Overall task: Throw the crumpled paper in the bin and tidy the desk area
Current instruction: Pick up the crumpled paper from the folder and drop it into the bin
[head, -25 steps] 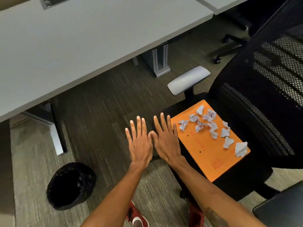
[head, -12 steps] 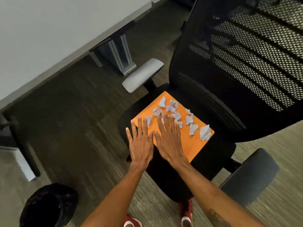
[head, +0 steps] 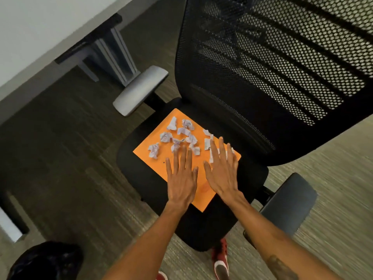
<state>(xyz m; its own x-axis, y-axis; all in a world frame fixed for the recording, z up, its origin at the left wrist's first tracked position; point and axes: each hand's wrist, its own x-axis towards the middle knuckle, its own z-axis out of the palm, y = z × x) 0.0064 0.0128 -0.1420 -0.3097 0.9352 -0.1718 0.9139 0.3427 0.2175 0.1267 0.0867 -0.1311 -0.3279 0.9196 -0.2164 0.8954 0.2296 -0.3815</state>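
Several small crumpled paper balls lie on an orange folder that rests on the seat of a black mesh office chair. My left hand is flat and open over the folder's near part, fingertips close to the nearest balls. My right hand is also open, fingers spread, over the folder's right side and covering a couple of balls there. Neither hand holds anything. A black bin with a dark liner stands on the floor at the lower left.
A pale desk top fills the upper left, with its grey leg beside the chair's grey armrest. The chair's other armrest is at the right. Red shoes stand on grey carpet below the seat.
The view swung right and closer onto the chair. Both hands moved from beside the folder to over it, and they have spread apart; the bin slid to the lower left corner.
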